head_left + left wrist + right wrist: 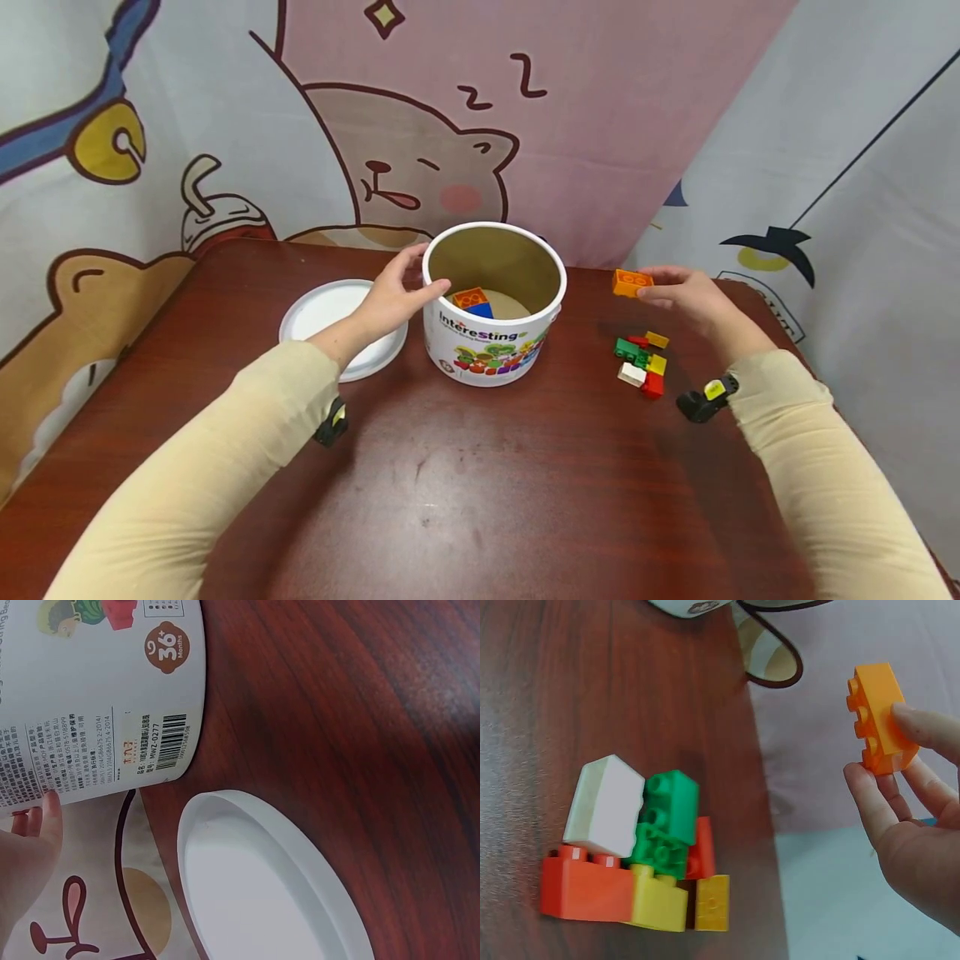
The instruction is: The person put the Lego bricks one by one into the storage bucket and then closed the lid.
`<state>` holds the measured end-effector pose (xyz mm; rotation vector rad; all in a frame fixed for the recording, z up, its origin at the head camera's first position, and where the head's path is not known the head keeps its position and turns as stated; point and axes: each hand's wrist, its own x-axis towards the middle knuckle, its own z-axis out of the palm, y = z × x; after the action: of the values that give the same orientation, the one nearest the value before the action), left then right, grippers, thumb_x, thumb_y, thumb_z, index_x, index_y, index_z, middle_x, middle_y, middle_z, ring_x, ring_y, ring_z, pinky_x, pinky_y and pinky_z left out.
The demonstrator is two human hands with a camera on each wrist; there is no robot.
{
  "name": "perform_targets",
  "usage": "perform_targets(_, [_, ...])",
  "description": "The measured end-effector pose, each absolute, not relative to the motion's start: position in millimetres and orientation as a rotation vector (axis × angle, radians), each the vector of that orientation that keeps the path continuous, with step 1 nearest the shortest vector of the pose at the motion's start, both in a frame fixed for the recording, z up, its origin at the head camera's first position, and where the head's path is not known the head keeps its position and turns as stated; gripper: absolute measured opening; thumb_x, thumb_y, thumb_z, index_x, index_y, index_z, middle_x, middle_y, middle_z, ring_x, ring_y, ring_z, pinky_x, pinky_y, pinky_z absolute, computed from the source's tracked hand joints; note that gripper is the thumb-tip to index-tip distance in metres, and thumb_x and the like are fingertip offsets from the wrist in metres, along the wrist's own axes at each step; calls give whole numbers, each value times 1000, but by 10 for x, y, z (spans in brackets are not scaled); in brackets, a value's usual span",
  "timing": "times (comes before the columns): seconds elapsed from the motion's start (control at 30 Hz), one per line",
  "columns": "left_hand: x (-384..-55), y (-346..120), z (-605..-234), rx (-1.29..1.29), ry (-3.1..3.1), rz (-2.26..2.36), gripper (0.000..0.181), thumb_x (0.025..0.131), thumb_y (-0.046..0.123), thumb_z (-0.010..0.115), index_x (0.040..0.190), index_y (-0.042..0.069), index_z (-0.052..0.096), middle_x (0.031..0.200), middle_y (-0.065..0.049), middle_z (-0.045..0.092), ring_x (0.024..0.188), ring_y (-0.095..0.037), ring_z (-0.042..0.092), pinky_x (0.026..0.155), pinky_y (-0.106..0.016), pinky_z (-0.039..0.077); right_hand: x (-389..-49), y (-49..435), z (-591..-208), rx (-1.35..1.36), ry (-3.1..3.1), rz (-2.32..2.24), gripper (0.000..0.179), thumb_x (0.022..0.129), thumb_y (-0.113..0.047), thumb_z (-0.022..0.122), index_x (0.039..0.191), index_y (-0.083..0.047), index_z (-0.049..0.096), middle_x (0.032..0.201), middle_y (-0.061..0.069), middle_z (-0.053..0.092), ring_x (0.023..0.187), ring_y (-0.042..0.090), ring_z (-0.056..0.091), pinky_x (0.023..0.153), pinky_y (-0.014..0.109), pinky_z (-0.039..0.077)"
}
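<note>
Cream sleeves (187, 458) are stretched nearest the head camera, over a reddish-brown worktop (465, 517). One orange brick (883, 720) is pinched between the right hand's (686, 298) thumb and fingers, raised well apart from the bucket (480, 350), to its right. At the bucket's left side, the rim appears to be held by the left hand (390, 300), though its grip is partly hidden. Orange and blue bricks (478, 305) are seen inside the bucket. White lid (303, 325) is laid just beside it, partly covered by the left forearm. Loose red, white, green and yellow bricks (611, 810) are clustered on the worktop near the right hand. Cartoon-printed cloth (585, 150) is hung behind.
</note>
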<state>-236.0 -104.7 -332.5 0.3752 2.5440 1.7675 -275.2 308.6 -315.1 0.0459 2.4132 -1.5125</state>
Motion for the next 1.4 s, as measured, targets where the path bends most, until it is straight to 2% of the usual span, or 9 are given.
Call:
perform_targets(0.07, [-2356, -1044, -3316, 382, 2538, 1774, 65, 88, 21, 65, 143, 9, 33, 131, -17, 48, 121, -30, 47, 103, -44, 42, -2745, 3071, -3083, 37, 2404, -1540, 53, 88, -19, 65, 133, -3, 42, 94, -18, 56, 85, -2, 58, 76, 10, 50])
perform_targets(0.33, [-2372, -1049, -3324, 410, 2527, 1796, 64, 87, 19, 66, 142, 5, 34, 134, -17, 44, 121, -32, 48, 102, -41, 45, -2691, 2944, -2863, -2, 2412, -1554, 33, 89, -19, 64, 120, -16, 53, 98, -17, 55, 88, -2, 57, 80, 9, 49])
perform_targets(0.43, [-2381, -1056, -3335, 410, 2525, 1813, 64, 87, 18, 66, 141, 4, 35, 135, -17, 44, 122, -33, 49, 102, -40, 45, -2679, 2885, -2807, -22, 2414, -1536, 37, 88, -20, 65, 123, -14, 52, 100, -17, 56, 91, 0, 56, 81, 10, 48])
perform_targets(0.6, [-2391, -1066, -3341, 406, 2524, 1830, 65, 87, 18, 67, 142, 5, 35, 136, -18, 44, 122, -33, 49, 102, -40, 44, -2673, 2763, -2730, -45, 2431, -1490, 52, 88, -24, 65, 133, -8, 44, 111, -12, 51, 98, 3, 53, 83, 9, 47])
perform_targets(0.87, [-2384, -1069, -3338, 380, 2532, 1818, 65, 87, 19, 66, 142, 5, 34, 138, -18, 44, 123, -34, 48, 102, -40, 45, -2685, 2524, -2595, -89, 2375, -1576, 44, 89, -17, 63, 130, -8, 48, 115, -7, 49, 100, 5, 52, 84, 11, 48])
perform_targets(1.07, [-2383, -1063, -3341, 382, 2530, 1824, 65, 87, 18, 66, 142, 5, 34, 138, -18, 44, 123, -34, 48, 102, -40, 45, -2676, 2274, -2505, -148, 2377, -1584, 47, 88, -14, 64, 131, -4, 47, 111, -6, 53, 97, 6, 55, 81, 12, 51])
perform_targets(1.2, [-2371, -1055, -3332, 387, 2524, 1832, 65, 87, 18, 67, 142, 5, 35, 137, -17, 44, 123, -33, 49, 101, -40, 45, -2685, 2089, -2489, -196, 2329, -1635, 47, 87, -6, 64, 130, 0, 47, 110, -2, 54, 94, 7, 58, 79, 15, 53])
perform_targets(1.4, [-2354, -1038, -3323, 396, 2509, 1844, 64, 87, 17, 66, 141, 4, 35, 136, -17, 45, 122, -33, 49, 101, -40, 46, -2700, 1847, -2524, -256, 2339, -1564, 47, 85, 1, 61, 131, 3, 48, 115, 6, 55, 96, 12, 58, 84, 18, 53])
